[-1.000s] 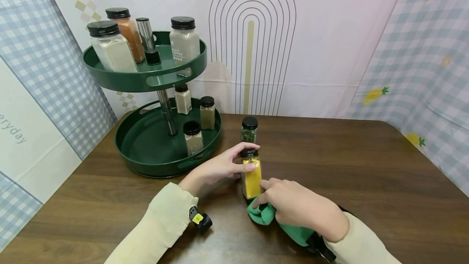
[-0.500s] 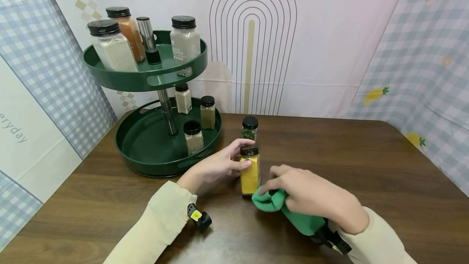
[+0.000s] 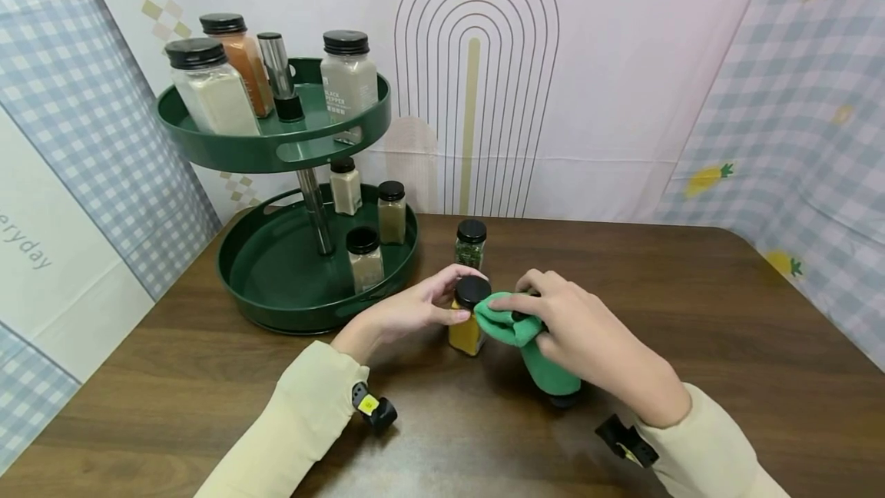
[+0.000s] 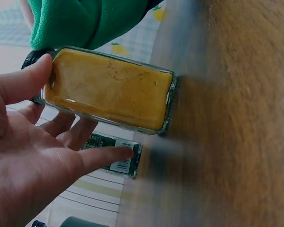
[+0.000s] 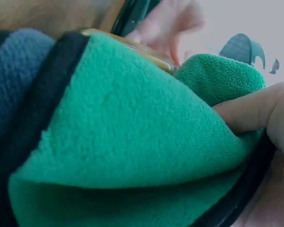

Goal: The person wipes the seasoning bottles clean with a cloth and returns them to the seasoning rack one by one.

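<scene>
Pinching the yellow spice jar (image 3: 463,335) near its black lid (image 3: 472,289), the left hand (image 3: 418,306) is positioned to the right of the two-tier green tray stand (image 3: 304,319), on the side toward the person. One finger is extended apart from the others. Contact between the jar's base and the surface (image 3: 657,306) cannot be confirmed. Farther right of the stand, the right hand (image 3: 581,321) has its fingers pinched on a bunched green cloth (image 3: 549,363), which appears to touch the jar beside its lid.

Assessed risks: the hold is high and light, so firm pressure from the cloth could twist the smooth glass loose or tip it. A push away from the person could topple the green herb jar (image 3: 470,252), which stands right of the stand and just behind the yellow one.

Other items: on the stand's upper tier, a black pepper jar (image 3: 346,87), a white-powder jar (image 3: 216,102) and an orange-powder jar (image 3: 245,71); on its lower tier, three small black-capped jars (image 3: 365,263). The stand itself limits leftward movement of the left hand.
</scene>
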Demonstrator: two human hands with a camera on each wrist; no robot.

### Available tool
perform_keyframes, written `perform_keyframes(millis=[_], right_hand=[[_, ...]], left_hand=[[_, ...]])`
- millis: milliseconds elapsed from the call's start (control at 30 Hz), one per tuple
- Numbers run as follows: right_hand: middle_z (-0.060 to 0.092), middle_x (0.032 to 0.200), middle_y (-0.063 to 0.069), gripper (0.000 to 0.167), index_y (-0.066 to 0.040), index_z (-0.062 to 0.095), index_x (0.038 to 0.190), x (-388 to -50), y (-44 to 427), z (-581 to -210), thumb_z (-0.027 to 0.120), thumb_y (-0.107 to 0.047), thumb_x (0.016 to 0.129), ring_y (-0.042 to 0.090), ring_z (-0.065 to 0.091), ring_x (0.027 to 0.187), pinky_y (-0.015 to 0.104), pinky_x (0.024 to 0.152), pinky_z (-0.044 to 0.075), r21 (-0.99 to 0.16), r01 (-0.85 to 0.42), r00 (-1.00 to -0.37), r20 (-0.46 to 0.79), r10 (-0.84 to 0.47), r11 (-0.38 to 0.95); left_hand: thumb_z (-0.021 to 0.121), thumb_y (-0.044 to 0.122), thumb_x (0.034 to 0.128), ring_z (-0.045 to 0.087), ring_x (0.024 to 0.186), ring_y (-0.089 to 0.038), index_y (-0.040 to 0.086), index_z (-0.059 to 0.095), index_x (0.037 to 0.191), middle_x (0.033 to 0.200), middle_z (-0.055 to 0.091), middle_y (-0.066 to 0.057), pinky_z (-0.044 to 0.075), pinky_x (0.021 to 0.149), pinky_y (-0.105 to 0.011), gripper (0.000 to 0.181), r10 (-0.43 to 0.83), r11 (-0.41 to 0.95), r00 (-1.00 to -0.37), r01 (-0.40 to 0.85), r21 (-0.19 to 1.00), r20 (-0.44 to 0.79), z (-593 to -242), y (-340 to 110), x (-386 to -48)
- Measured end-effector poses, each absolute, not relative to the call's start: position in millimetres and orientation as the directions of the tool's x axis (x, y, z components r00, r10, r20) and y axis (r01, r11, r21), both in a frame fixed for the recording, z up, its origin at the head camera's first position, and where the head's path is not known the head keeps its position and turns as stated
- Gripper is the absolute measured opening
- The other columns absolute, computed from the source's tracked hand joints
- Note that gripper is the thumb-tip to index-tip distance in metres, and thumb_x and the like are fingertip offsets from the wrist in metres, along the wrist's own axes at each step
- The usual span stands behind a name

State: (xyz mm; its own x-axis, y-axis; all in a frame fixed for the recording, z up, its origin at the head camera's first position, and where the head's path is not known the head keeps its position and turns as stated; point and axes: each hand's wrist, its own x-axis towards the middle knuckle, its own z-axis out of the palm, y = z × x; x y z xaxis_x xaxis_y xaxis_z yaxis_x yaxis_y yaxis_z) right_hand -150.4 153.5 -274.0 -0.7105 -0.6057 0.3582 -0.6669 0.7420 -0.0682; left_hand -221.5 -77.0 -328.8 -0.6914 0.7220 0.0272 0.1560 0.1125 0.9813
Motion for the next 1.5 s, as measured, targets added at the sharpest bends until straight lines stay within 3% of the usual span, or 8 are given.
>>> perform_keyframes(millis=[167,400,533,667,833,1067,1233,1500], right_hand=[[0.056,0.096,-0.001,0.060,-0.030,0.069,0.108,-152,152,-279,0.056,0.013,0.069,0.015,0.050,0.079,0.030,0.066,0.043,-0.036,-0.688,-0.676,0.394,-0.622,0.725],[0.057,0.097,0.000,0.061,-0.030,0.070,0.108,-152,153,-278,0.055,0.014,0.068,0.016,0.051,0.083,0.031,0.068,0.044,-0.022,-0.699,-0.655,0.420,-0.628,0.715],[0.057,0.102,0.003,0.063,-0.029,0.068,0.112,-150,153,-275,0.056,0.014,0.067,0.018,0.052,0.087,0.033,0.070,0.045,-0.043,-0.706,-0.647,0.444,-0.619,0.707],[0.056,0.104,0.004,0.064,-0.027,0.067,0.114,-147,155,-272,0.055,0.014,0.066,0.018,0.052,0.089,0.031,0.067,0.044,-0.065,-0.725,-0.616,0.506,-0.603,0.686],[0.055,0.104,0.002,0.064,-0.025,0.068,0.112,-144,155,-269,0.053,0.015,0.064,0.015,0.051,0.088,0.029,0.064,0.043,-0.075,-0.730,-0.610,0.521,-0.598,0.679],[0.053,0.101,-0.001,0.063,-0.027,0.068,0.111,-143,155,-268,0.052,0.015,0.066,0.011,0.049,0.083,0.024,0.065,0.042,-0.106,-0.724,-0.648,0.441,-0.621,0.682],[0.051,0.098,-0.007,0.060,-0.029,0.069,0.108,-142,155,-268,0.051,0.013,0.069,0.006,0.045,0.078,0.020,0.065,0.040,-0.150,-0.753,-0.649,0.327,-0.686,0.641],[0.043,0.083,-0.012,0.058,-0.030,0.070,0.105,-140,151,-271,0.045,0.011,0.072,0.008,0.039,0.072,0.019,0.059,0.034,-0.233,-0.724,-0.676,0.047,-0.736,0.650]], left_hand=[[0.057,0.004,0.0896,0.044,0.126,-0.024,0.013,0.039,0.135,0.135,0.045,-0.010,0.028,0.106,-0.049,0.050,0.723,0.110,-0.690,0.133,0.985,0.013,-329,-76,-221],[0.061,0.009,0.0889,0.050,0.118,-0.023,0.017,0.044,0.134,0.132,0.049,-0.008,0.036,0.101,-0.047,0.049,0.694,0.148,-0.719,0.201,0.968,0.044,-330,-74,-222],[0.058,0.017,0.0915,0.047,0.121,-0.022,0.022,0.043,0.136,0.136,0.047,-0.005,0.039,0.100,-0.047,0.047,0.698,0.087,-0.715,0.131,0.988,0.033,-329,-74,-222],[0.062,0.034,0.0879,0.047,0.120,-0.023,0.025,0.039,0.139,0.139,0.043,-0.006,0.046,0.092,-0.044,0.057,0.729,-0.015,-0.684,0.040,0.999,0.038,-326,-73,-221],[0.061,0.041,0.0859,0.050,0.116,-0.021,0.021,0.037,0.141,0.138,0.041,-0.011,0.049,0.089,-0.041,0.064,0.719,-0.060,-0.693,0.003,0.998,0.046,-324,-70,-218],[0.064,0.044,0.0837,0.057,0.104,-0.016,0.008,0.036,0.138,0.124,0.052,-0.011,0.049,0.090,-0.045,0.071,0.641,-0.064,-0.768,-0.061,0.996,-0.006,-321,-68,-213],[0.063,0.040,0.0867,0.059,0.101,-0.015,0.004,0.042,0.129,0.111,0.060,-0.003,0.049,0.088,-0.048,0.059,0.590,-0.107,-0.808,-0.086,0.990,-0.006,-320,-71,-213],[0.056,0.028,0.0925,0.057,0.108,-0.018,0.007,0.040,0.132,0.128,0.053,-0.015,0.048,0.089,-0.046,0.047,0.561,-0.087,-0.827,-0.102,0.991,-0.036,-320,-74,-216]])
